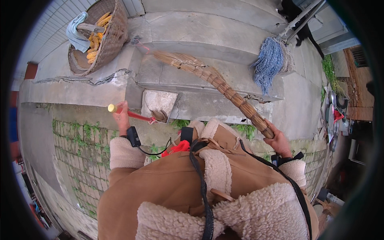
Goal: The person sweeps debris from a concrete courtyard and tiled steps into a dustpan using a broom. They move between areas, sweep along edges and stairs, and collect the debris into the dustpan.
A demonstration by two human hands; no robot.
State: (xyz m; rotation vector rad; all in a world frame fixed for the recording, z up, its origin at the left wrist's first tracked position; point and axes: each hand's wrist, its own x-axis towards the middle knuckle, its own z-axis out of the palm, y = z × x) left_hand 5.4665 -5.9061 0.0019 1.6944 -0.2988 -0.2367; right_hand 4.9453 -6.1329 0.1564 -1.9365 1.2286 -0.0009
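My left hand is closed round the red handle of a long-handled dustpan, near the handle's yellow end. The pale, worn pan rests against the foot of the concrete steps, with some brown debris in its near part. In my right hand is a straw broom, gripped at the bound end of its handle. It slants up and to the left across the steps. Its bristle tips lie on the step beyond the dustpan, apart from the pan.
A wicker basket with corn cobs and a light blue cloth stands at the far left. A blue string mop hangs over the step edge at right. Behind it is a black animal. Weedy paving lies left.
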